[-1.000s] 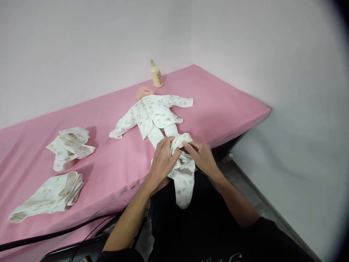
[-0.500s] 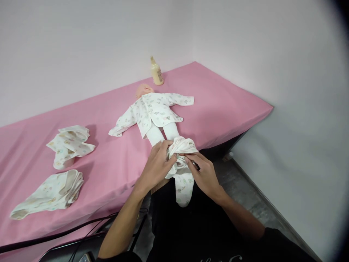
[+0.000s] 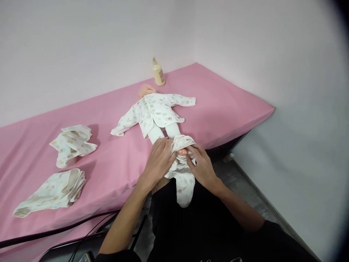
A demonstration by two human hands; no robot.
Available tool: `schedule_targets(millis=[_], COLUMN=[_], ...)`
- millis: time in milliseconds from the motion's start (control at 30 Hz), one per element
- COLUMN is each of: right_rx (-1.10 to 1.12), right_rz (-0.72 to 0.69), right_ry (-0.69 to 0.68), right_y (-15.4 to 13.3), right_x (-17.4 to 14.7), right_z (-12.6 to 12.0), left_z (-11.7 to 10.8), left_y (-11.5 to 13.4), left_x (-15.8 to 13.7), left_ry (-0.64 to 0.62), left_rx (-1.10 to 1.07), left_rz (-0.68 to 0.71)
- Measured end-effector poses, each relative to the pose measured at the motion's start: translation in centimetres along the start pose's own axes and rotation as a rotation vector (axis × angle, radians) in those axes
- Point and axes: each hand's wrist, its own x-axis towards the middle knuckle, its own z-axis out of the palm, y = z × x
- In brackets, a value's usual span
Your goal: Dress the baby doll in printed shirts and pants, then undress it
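While the doll [image 3: 172,130] lies on its back on the pink sheet [image 3: 226,100], legs toward the person, both hands work at its foot end. Clock centred on the bunched printed garment [image 3: 183,141]: it sits at the sheet's near edge, gathered around one foot, with bare toes [image 3: 182,151] showing in the opening. One footed leg of the garment hangs at 6 o'clock, in front of the person's black clothing [image 3: 196,225]. Doll's head is at 11.

Left hand [image 3: 160,156], at 9 o'clock, grasps the gathered cloth, thumb on the folds near the toes. Right hand [image 3: 201,164], about 4 o'clock, has bent fingers at the opening's edge beside the toes; can't tell whether they pinch cloth or only touch.

Step in hand, as I judge it: handling the gathered leg around the foot; on or off, can't settle from this. Next move seems to call for keeping the opening spread and the toes clear of the folds, so nothing snags.

Around: crumpled cloth [image 3: 73,145] at 9, folded cloth [image 3: 53,193] between 8 and 9, pump bottle [image 3: 159,75] upright between 11 and 12, just beyond the head.
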Motion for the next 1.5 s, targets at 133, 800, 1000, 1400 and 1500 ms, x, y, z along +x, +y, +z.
schedule_targets(millis=[133,800,1000,1400,1500], right_rx=[-0.196,0.194,-0.077,0.061,0.171], right_rz=[-0.097,-0.252,-0.368,0.015,-0.073], right_ry=[-0.062,-0.486,-0.387,-0.060,-0.237], right_y=[1.0,2.8,3.5,1.6,-0.5], right_x=[1.8,9.7,10.9,4.1,-0.1], right_z=[-1.1,-2.9,-1.2,-7.4,-6.7], left_z=[-0.6,-0.1,0.2,-2.2,-1.7], left_y=[0.0,-1.9,-2.4,-4.8,-5.1], left_x=[0.3,2.0,2.6,-6.5,-6.5], left_ry=[-0.038,-0.003,0.082,0.023,-0.069], left_rx=[0.051,-0.016,0.047,-0.461,-0.538], left_rz=[-0.036,0.022,-0.026,-0.319,-0.287])
